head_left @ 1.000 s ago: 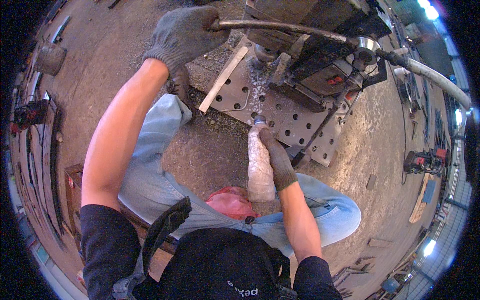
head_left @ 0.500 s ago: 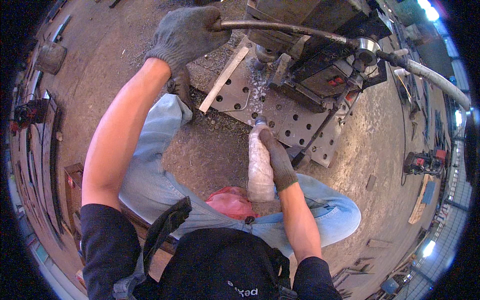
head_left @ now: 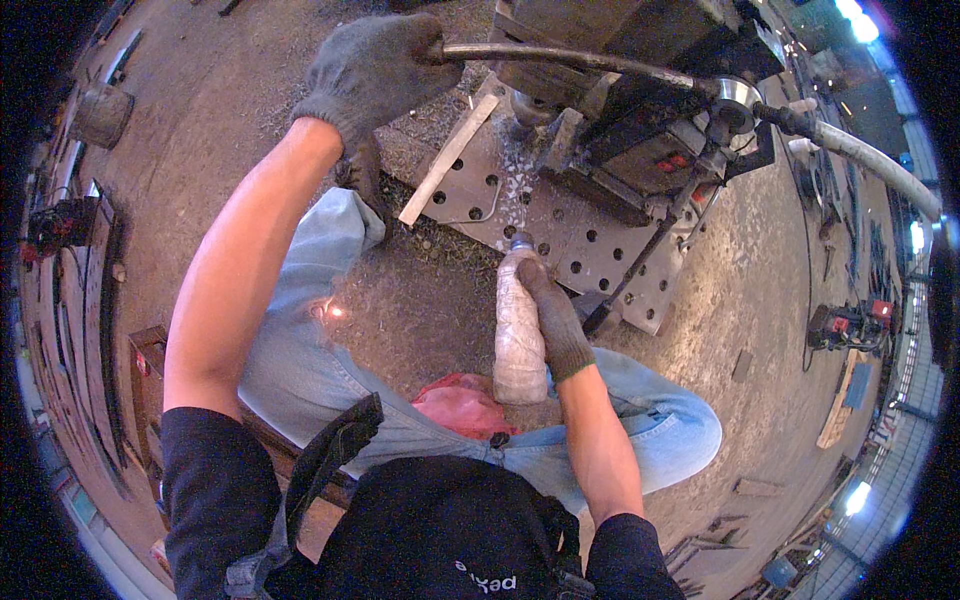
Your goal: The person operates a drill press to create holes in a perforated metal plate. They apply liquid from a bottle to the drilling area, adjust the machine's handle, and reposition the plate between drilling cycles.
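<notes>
My left hand (head_left: 385, 70), in a grey work glove, is closed round the end of a long metal lever (head_left: 570, 55). This lever runs right to the round hub (head_left: 735, 103) of a dark drilling machine (head_left: 640, 150). The machine stands on a steel plate (head_left: 610, 255) with several round holes, and pale chips are scattered below its drill end. My right hand (head_left: 553, 320), gloved too, grips a whitish, crumpled plastic bottle (head_left: 518, 345), its neck pointing away from me over the plate's near edge. Whether liquid leaves the bottle cannot be seen.
A flat light strip (head_left: 450, 160) lies across the plate's left part. A thick pale hose (head_left: 870, 160) extends to the right from the hub. Between my legs is a red cloth-like thing (head_left: 463, 405). Metal bars (head_left: 75, 330) lie at far left, and a bucket-like container (head_left: 102, 112) stands beyond them.
A small bright orange spark has appeared over my left trouser leg, and faint specks show at upper right. My hands, the lever and the bottle are almost unmoved.
</notes>
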The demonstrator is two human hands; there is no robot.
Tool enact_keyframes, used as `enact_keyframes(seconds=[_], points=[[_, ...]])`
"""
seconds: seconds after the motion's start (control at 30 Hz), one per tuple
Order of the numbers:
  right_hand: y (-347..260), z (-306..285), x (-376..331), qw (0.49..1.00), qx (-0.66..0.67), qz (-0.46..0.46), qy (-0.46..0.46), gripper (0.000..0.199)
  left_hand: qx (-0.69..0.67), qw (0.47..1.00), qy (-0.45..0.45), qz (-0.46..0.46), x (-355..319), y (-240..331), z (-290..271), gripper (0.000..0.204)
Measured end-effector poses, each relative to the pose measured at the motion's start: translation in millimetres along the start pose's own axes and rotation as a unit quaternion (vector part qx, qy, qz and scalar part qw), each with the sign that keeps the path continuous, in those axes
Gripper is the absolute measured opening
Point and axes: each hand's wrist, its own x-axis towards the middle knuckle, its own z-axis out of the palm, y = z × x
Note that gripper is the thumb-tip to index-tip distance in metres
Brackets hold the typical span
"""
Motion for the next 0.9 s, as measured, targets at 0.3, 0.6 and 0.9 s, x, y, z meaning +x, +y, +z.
enact_keyframes(seconds=[0.3, 0.6, 0.9], points=[[15.7, -9.9, 18.2, 0.998, 0.059, -0.010, 0.001, 0.054, -0.003, 1.000, -0.009, -0.008, 0.3, 0.9, -0.4, 0.032], [6.9, -5.5, 7.8, 0.991, 0.133, -0.032, 0.001, 0.039, -0.002, 1.000, 0.003, 0.005, -0.1, -3.3, 3.3, 0.032], [15.7, -14.7, 19.7, 1.000, 0.015, -0.026, 0.001, 0.065, 0.016, 1.000, 0.005, 0.003, 1.0, -0.2, 3.6, 0.033]])
